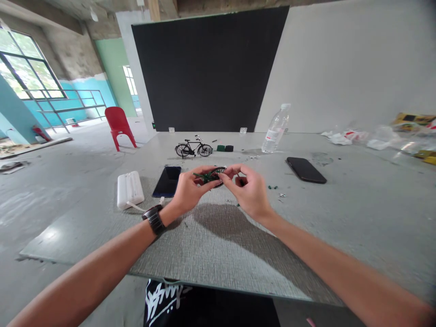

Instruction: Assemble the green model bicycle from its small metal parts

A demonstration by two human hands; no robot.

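Note:
Both my hands meet above the middle of the grey table. My left hand, with a black watch on the wrist, is closed on a small green model bicycle frame with a wheel. My right hand pinches the same green part from the right, fingers curled. A finished black model bicycle stands upright farther back on the table. Tiny loose green and metal parts lie just right of my right hand.
A white power bank and a dark phone lie left of my hands. Another black phone lies to the right, a clear plastic bottle behind it. Two small dark blocks sit by the black bicycle. Plastic wrappers clutter the far right. A red chair stands beyond the table.

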